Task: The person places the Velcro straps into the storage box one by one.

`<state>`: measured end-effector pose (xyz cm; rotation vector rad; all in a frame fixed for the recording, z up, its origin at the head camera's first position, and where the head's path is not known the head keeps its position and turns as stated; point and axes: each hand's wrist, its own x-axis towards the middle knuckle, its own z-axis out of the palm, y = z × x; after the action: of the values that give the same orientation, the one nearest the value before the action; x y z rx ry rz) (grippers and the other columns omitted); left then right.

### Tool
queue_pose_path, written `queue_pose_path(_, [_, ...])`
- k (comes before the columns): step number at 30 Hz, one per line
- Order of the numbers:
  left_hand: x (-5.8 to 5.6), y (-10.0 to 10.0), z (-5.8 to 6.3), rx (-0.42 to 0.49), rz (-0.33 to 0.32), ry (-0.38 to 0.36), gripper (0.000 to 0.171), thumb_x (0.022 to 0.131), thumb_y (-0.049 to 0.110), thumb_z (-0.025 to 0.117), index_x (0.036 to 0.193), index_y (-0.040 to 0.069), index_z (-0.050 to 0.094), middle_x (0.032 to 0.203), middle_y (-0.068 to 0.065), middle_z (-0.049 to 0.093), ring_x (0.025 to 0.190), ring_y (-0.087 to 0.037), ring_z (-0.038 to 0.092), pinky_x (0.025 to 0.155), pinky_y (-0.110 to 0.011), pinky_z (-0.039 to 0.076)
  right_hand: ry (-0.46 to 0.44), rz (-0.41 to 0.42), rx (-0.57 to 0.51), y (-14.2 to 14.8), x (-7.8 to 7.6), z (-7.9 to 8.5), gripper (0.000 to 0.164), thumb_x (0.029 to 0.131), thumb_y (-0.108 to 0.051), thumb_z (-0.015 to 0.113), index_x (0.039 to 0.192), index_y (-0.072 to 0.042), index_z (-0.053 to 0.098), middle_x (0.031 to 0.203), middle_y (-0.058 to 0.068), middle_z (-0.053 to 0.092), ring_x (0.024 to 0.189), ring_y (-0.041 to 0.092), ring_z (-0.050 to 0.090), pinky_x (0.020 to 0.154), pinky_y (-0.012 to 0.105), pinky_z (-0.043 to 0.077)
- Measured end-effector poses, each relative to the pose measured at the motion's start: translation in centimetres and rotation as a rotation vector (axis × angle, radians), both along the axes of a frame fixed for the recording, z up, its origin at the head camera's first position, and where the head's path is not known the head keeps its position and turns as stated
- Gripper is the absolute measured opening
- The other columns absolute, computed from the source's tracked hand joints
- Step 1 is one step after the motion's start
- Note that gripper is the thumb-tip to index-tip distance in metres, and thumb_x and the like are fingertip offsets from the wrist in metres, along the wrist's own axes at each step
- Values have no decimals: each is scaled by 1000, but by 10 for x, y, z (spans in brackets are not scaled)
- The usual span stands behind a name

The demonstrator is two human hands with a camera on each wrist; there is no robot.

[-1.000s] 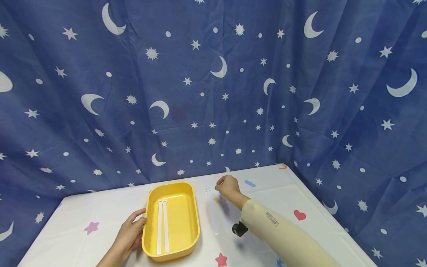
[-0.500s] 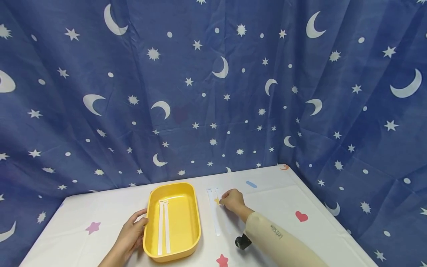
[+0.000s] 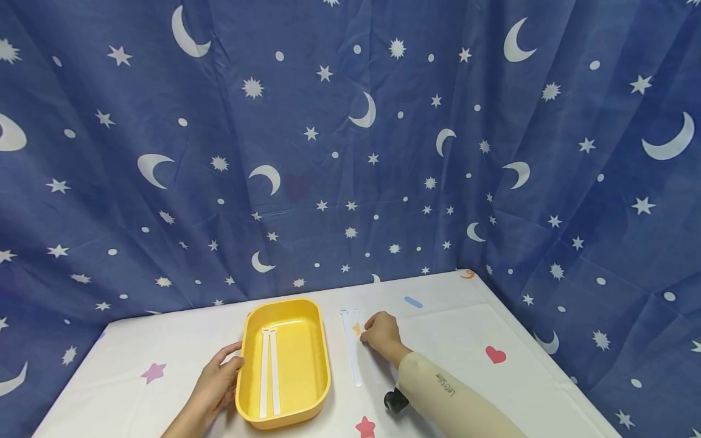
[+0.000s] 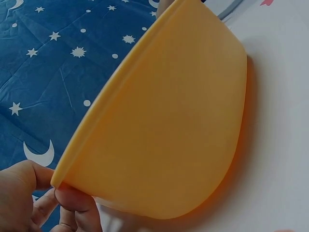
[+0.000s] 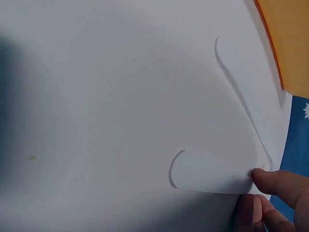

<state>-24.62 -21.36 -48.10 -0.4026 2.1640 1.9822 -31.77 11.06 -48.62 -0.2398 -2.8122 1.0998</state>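
My left hand grips the left rim of a yellow plastic tray; in the left wrist view the thumb and fingers pinch the tray's edge. Two slim white straps with slotted heads lie side by side inside the tray. Right of it, another white strap lies flat on the white tablecloth. My right hand pinches a further white strap beside that one. Its rounded end shows in the right wrist view, and the fingers hide part of its length.
The white tablecloth carries printed shapes, among them a red heart and a purple star. Behind and to the right hangs a blue curtain with moons and stars. A black device sits under my right wrist.
My right hand has moved nearer to me and slightly right, uncovering the head of the strap on the right. My left hand stays on the tray's rim.
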Motion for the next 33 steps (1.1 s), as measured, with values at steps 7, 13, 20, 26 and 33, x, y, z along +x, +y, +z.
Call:
queue_pose_path(7, [-1,0,-1,-11,-7,-6,58,97,18,48,151,8,31,98,-9,67,69,-13,62,58,-26,54,2,-17,-7,1,-1,0,17,64,-1,84,72,-5,69,73,4,65,69,19,58,64,31,53])
queue_pose_path(13, [-1,-1,-2,-7,-3,-5,57,97,18,48,151,9,32,102,-11,67,72,-14,65,61,-30,57,10,-17,-43,2,0,-1,16,64,1,83,75,-3,71,71,3,64,70,18,58,65,31,54])
queue_pose_path(20, [-1,-1,-2,-19,-4,-7,57,97,19,48,151,9,31,104,-11,67,74,-15,66,63,-31,58,8,-32,-87,1,2,-2,19,64,2,81,77,-2,69,69,3,61,67,18,55,62,29,49])
queue_pose_path(26, [-1,-1,-2,-15,-2,-8,57,97,19,48,151,9,31,106,-13,67,77,-16,67,65,-33,59,7,-18,-93,2,1,-2,20,63,4,80,77,-2,67,68,2,59,64,16,54,58,25,46])
queue_pose_path(33, [0,0,0,-26,2,-11,56,96,18,48,150,11,33,105,-12,66,74,-14,66,62,-29,58,11,6,-91,4,-1,-1,20,62,4,80,75,-3,66,64,1,60,58,13,55,55,22,46])
